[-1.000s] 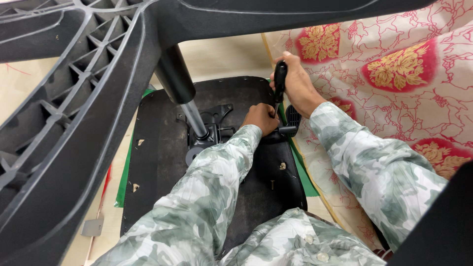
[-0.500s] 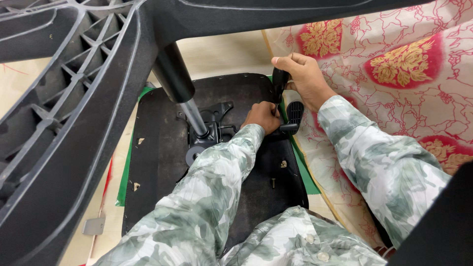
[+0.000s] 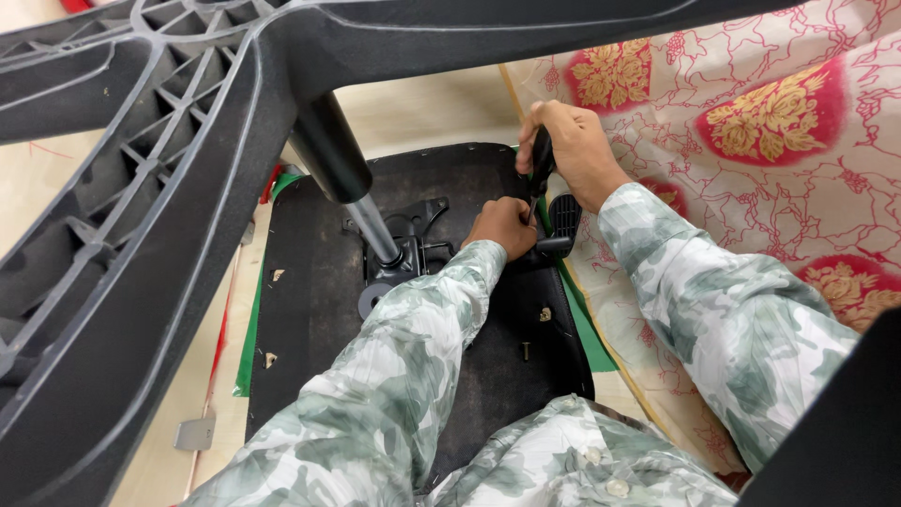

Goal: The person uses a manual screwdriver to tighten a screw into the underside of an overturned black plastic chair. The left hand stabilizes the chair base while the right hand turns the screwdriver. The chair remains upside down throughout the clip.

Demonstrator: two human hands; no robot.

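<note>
The right hand (image 3: pixel 568 150) is closed in a fist around the black handle of a screwdriver (image 3: pixel 541 169), which stands nearly upright with its tip pointing down toward the left hand. The left hand (image 3: pixel 502 225) sits just below it, fingers curled in and pressed against the underside of an overturned chair seat (image 3: pixel 319 282); whether it pinches a small part there cannot be told, as the fingertips are hidden. Touching the left hand on its right side is a black ribbed plastic bracket (image 3: pixel 563 221) at the seat's edge. To the left of the left hand lies the black metal mechanism plate (image 3: pixel 413 230) bolted to the seat, and from it a shiny gas cylinder (image 3: pixel 371 221) rises at a tilt toward the camera, widening into a black sleeve. That sleeve joins the black star-shaped chair base (image 3: pixel 141 188), whose ribbed arms spread across the top and left of the view, well above both hands. Nearer the body than the hands, a small screw (image 3: pixel 526 351) and a small brass-coloured fitting (image 3: pixel 544 314) lie on the dark seat fabric. Under the seat a green sheet (image 3: pixel 587 324) peeks out along its edges. To the right of the right hand spreads a pale cloth (image 3: pixel 751 197) printed with red and gold flowers. Both forearms wear grey-green patterned sleeves (image 3: pixel 413 357).
</note>
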